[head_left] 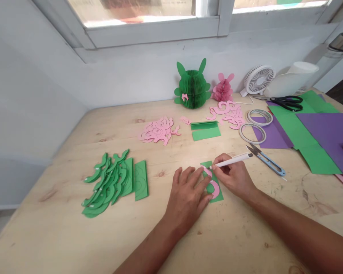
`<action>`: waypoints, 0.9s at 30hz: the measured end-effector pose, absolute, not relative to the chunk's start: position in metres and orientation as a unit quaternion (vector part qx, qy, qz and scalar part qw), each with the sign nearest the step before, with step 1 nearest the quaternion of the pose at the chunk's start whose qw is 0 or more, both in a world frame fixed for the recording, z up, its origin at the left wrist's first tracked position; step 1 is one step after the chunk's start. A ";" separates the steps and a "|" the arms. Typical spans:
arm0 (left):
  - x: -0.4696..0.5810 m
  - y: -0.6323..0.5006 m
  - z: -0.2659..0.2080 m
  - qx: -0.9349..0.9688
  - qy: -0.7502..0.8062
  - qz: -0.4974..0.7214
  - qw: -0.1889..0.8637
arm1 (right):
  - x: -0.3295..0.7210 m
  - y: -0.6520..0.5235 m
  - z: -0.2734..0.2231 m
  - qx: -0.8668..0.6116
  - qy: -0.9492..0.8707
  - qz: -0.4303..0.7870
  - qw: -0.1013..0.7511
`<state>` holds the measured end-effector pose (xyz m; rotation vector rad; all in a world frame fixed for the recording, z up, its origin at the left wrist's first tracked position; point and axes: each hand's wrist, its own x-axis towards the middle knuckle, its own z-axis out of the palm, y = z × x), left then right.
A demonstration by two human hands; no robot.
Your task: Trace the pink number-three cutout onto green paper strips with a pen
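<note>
My right hand (234, 176) grips a white pen (236, 160), its tip at the upper part of a green paper strip (218, 195). On that strip lies a curved pink paper cutout (215, 189). My left hand (188, 192) lies over the strip's left side with fingers stretched out, pressing on the cutout and hiding part of it. To the left rests another green strip (141, 180) with faint curved lines drawn on it, beside a heap of curved green cutouts (107, 186).
Pink cutouts (157, 131) and a folded green paper (206, 133) lie beyond my hands. Blue-handled thread snips (270, 161), tape rolls (253, 133), black scissors (287, 102) and coloured sheets (328, 129) are at right. A green paper figure (192, 89) and a white fan (259, 80) stand at the back.
</note>
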<state>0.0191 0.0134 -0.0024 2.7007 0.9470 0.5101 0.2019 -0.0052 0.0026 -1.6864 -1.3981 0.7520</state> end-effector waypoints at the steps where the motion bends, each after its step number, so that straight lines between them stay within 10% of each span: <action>1: 0.019 0.013 -0.003 0.922 0.324 0.174 0.119 | 0.202 -0.005 0.002 -0.667 -0.553 0.297 0.401; 27: 0.020 0.013 -0.003 0.916 0.332 0.166 0.152 | 0.202 -0.008 0.007 -0.683 -0.553 0.286 0.382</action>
